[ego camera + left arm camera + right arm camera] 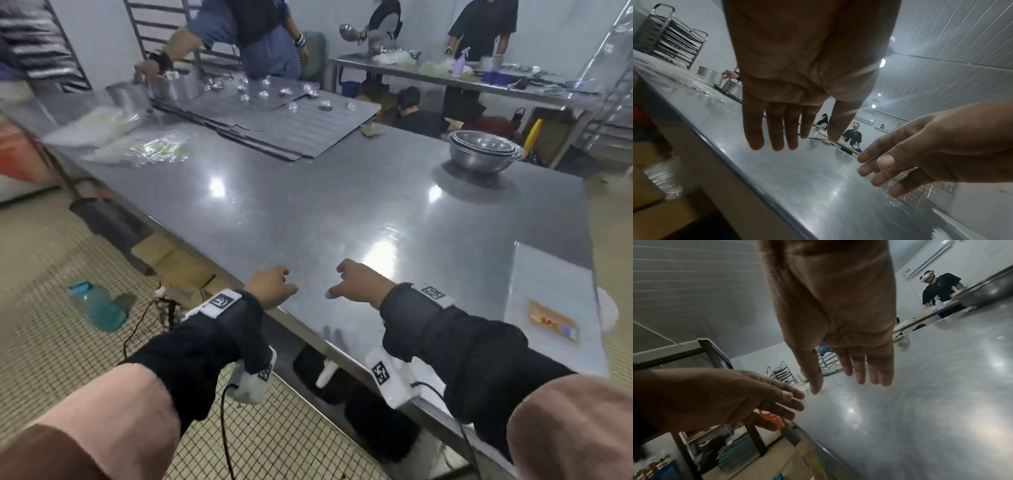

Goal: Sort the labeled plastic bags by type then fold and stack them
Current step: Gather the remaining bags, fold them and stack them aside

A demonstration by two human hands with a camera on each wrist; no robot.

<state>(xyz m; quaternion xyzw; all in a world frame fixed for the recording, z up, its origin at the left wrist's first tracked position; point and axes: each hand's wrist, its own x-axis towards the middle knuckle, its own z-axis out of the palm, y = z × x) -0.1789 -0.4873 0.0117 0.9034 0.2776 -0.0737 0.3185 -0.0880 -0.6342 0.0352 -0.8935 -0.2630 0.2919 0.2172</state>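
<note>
A flat clear plastic bag with an orange-brown label lies at the near right corner of the steel table. At the far left lies a loose pile of clear bags. My left hand and right hand hover side by side just above the table's near edge, well left of the labeled bag. In the left wrist view the left hand's fingers hang straight and empty, with the right hand beside them. The right wrist view shows the right hand's fingers relaxed and holding nothing.
Stacked steel bowls stand at the far right of the table. Grey cardboard sheets with small foil cups lie at the back, where a person works with metal pots. A blue water jug lies on the tiled floor at left.
</note>
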